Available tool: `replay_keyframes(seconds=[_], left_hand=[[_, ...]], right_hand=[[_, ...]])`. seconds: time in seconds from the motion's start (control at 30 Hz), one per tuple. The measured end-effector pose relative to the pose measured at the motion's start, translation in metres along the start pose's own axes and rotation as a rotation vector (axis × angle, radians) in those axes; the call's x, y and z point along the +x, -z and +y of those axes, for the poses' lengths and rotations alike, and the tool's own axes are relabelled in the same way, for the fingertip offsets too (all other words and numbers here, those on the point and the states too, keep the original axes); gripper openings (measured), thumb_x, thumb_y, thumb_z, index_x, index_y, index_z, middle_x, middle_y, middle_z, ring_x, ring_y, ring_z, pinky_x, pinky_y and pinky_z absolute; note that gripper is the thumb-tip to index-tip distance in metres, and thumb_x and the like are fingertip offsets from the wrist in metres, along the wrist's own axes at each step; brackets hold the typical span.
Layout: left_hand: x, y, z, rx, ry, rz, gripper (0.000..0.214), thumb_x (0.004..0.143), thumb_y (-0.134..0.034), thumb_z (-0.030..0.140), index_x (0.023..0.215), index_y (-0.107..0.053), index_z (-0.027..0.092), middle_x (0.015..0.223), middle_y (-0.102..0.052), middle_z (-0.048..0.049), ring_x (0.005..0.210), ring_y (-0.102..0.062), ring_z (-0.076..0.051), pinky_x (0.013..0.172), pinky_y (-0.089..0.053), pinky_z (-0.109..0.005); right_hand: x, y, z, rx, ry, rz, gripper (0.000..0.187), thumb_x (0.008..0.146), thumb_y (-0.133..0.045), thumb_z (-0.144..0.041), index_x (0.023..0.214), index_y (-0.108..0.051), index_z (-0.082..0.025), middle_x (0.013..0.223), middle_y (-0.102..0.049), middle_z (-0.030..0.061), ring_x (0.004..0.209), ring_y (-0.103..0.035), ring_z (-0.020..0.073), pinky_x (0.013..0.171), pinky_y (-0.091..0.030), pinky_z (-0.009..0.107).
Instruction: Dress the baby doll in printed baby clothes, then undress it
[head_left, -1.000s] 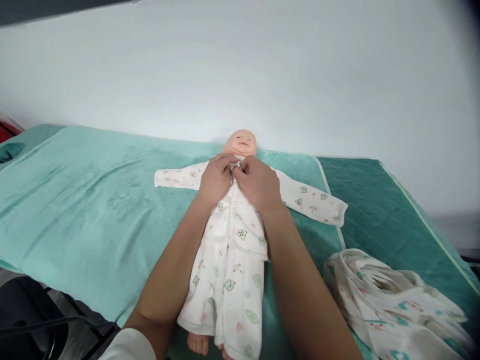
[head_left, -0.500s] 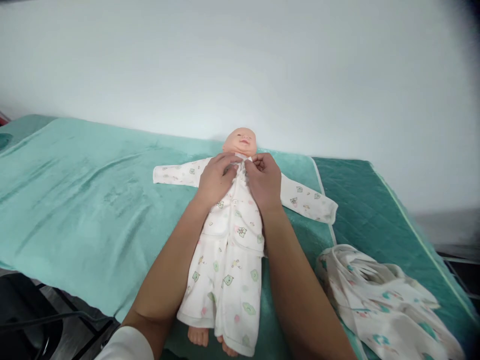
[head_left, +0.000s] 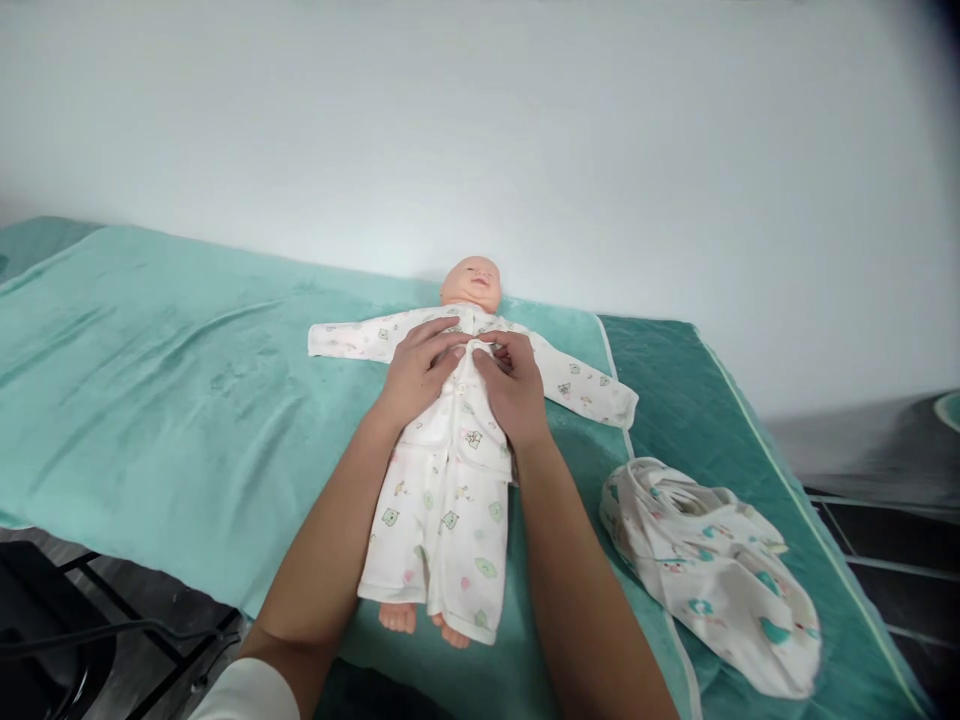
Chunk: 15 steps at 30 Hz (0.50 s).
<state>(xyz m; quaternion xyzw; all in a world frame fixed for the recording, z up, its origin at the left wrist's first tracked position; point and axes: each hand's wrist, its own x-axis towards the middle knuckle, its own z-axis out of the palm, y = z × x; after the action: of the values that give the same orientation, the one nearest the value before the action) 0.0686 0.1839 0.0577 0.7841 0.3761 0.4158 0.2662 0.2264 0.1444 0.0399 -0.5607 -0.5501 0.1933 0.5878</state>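
Note:
A baby doll lies face up, its head toward the wall and its feet toward me. It wears a white long-sleeved baby jacket and white trousers, both with small green and pink prints. My left hand rests on the chest, thumb and fingertips closed on the jacket's front edge. Opposite it, my right hand pinches the other side of the front, its curled fingers partly hiding the cloth. A button shows below the hands, and the collar above them. The sleeves stretch out to both sides.
A bunched white printed cloth lies to the right of the doll. Under everything spreads a light green blanket over a darker green quilted cover. A white wall stands behind. A black chair is at the lower left.
Both my hands have moved from the collar down to the chest, so the neckline now shows, its edges together. The view has shifted slightly.

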Motion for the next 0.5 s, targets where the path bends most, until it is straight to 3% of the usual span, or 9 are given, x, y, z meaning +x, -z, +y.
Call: replay_keyframes(seconds=[0.27,0.5], left_hand=[[0.000,-0.001,0.004,-0.075,0.061,0.048,0.021,0.096,-0.061,0.026,0.109,-0.078,0.028,0.141,-0.067,-0.0030,0.135,-0.057,-0.022,0.121,-0.043,-0.044],[-0.002,-0.001,0.004,-0.165,0.105,0.081,0.017,0.093,-0.067,0.024,0.102,-0.080,0.028,0.136,-0.069,-0.0041,0.130,-0.061,-0.023,0.113,-0.050,-0.042]], right_hand=[[0.012,0.006,-0.006,0.033,-0.128,-0.095,0.017,0.082,-0.067,-0.036,0.094,-0.062,-0.024,0.097,-0.058,0.0009,0.087,-0.051,0.0164,0.085,-0.045,0.032],[0.010,0.004,-0.008,0.018,-0.135,-0.047,0.017,0.081,-0.067,-0.036,0.091,-0.061,-0.023,0.095,-0.059,0.0008,0.082,-0.050,0.0155,0.079,-0.045,0.030]])
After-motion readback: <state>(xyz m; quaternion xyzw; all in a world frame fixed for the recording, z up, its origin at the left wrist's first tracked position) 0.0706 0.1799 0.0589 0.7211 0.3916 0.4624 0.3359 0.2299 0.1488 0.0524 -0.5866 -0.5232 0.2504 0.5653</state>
